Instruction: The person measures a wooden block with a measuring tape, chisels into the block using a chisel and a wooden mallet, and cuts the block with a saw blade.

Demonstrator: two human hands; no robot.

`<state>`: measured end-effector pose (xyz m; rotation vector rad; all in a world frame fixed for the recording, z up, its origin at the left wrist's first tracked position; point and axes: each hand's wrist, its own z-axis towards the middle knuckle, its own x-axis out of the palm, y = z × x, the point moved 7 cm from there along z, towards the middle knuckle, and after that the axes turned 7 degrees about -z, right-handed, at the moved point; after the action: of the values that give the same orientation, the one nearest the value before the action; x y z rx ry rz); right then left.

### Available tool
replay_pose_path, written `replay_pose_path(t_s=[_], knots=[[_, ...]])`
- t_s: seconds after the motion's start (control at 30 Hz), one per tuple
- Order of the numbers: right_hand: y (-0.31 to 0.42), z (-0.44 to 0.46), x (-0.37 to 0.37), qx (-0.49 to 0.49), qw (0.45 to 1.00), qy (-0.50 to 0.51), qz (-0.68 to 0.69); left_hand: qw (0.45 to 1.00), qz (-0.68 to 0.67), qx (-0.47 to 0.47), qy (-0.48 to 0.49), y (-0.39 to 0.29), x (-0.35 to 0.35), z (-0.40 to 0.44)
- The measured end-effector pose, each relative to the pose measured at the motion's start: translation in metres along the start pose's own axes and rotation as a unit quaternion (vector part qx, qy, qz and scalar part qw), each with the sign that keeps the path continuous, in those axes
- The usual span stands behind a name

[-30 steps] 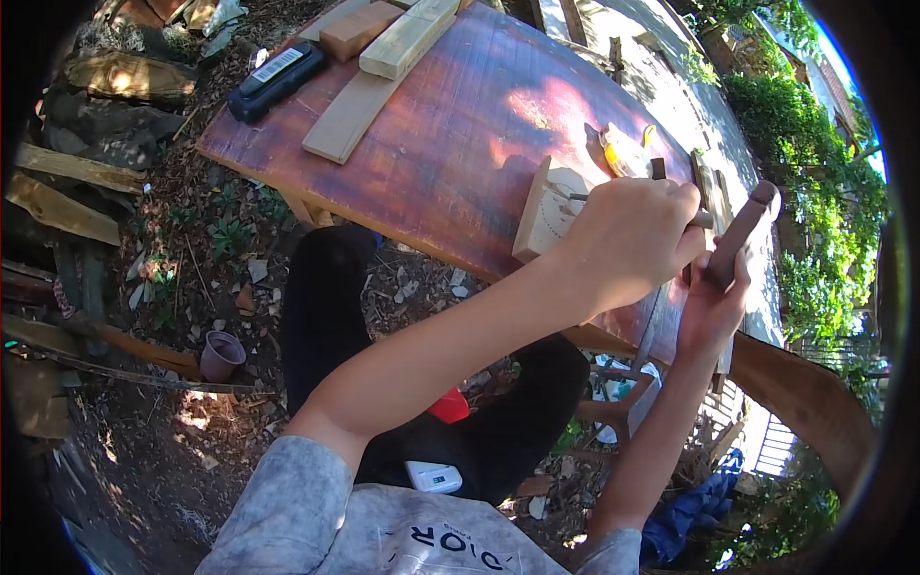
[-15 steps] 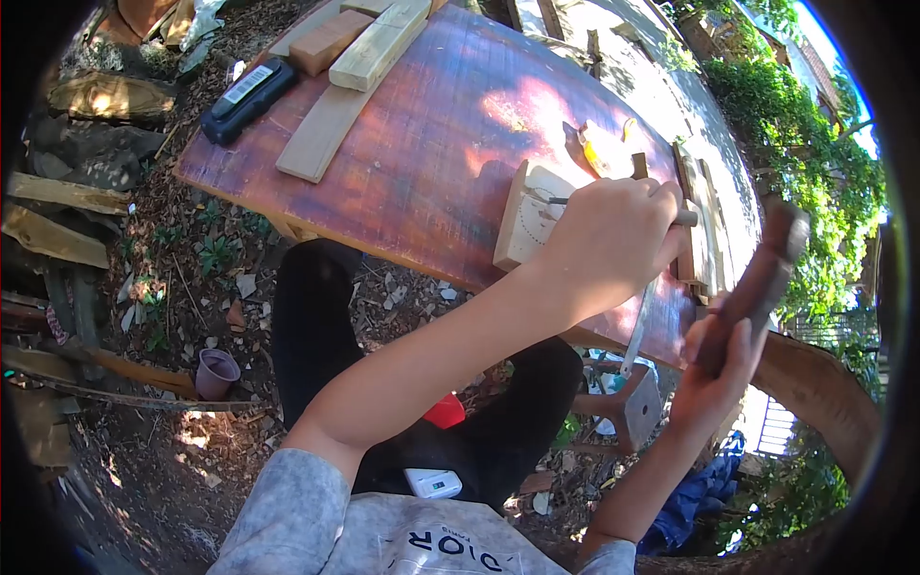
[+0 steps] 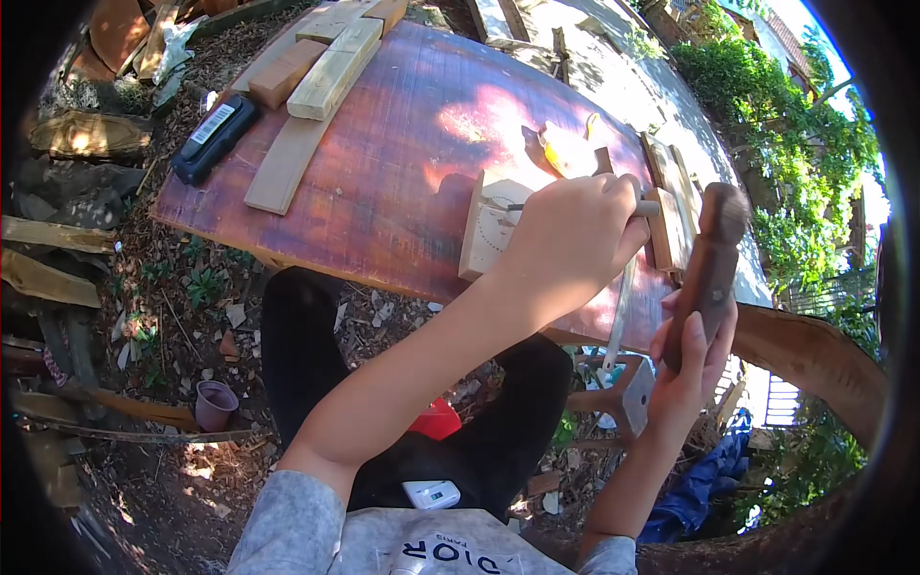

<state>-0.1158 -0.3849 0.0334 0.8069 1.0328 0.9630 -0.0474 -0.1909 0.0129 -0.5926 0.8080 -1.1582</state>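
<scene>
From the head camera, the left hand [image 3: 580, 225] is wrapped tight around a thin tool [image 3: 649, 207], and the tool's round end sticks out to the right. Its dark metal tip points left, over a pale block of wood [image 3: 491, 235] with a curvy line of dots on top. I cannot tell if the tip touches the wood. The block sits on the near right part of the red-brown table [image 3: 383, 163], just left of the left hand. The right hand [image 3: 695, 355] grips a brown wooden club [image 3: 707, 278], held up to the right of the tool and apart from it (the top of the club looks a bit blurry).

Just past the left hand is something yellow [image 3: 565, 151], partly hidden. A long metal strip [image 3: 621, 311] pokes over the table's near edge. At the left end of the table lie a black thing with a white label [image 3: 216, 137], a reddish block [image 3: 287, 74] and a long pale stick [image 3: 335, 69].
</scene>
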Motion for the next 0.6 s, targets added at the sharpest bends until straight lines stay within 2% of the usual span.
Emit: replay_pose_path(t_s=[0.07,0.17,0.2,0.3,0.43,0.53,0.6], knots=[[0.004,0.0,-0.006,-0.005,0.998,-0.041,0.05,1.0,0.001,-0.001,0.004,-0.002,-0.001,0.002],[0.0,-0.005,0.003,0.012,0.999,-0.036,0.021,1.0,-0.002,-0.004,0.003,-0.003,-0.001,0.003],[-0.006,-0.008,0.005,0.04,0.999,0.019,-0.026,1.0,0.003,-0.005,0.007,-0.003,0.0,0.004],[-0.006,-0.01,-0.001,0.047,0.997,0.036,-0.053,1.0,-0.004,-0.001,0.003,-0.004,-0.002,0.003],[0.001,-0.003,-0.021,-0.021,0.995,-0.083,0.041,1.0,0.003,-0.002,0.009,-0.003,-0.001,0.002],[0.003,-0.01,-0.012,-0.032,0.983,-0.156,0.088,1.0,0.005,-0.002,0.015,-0.003,0.0,0.002],[0.003,-0.014,0.006,0.011,0.999,-0.047,0.021,1.0,0.011,-0.006,0.021,-0.004,0.0,0.003]])
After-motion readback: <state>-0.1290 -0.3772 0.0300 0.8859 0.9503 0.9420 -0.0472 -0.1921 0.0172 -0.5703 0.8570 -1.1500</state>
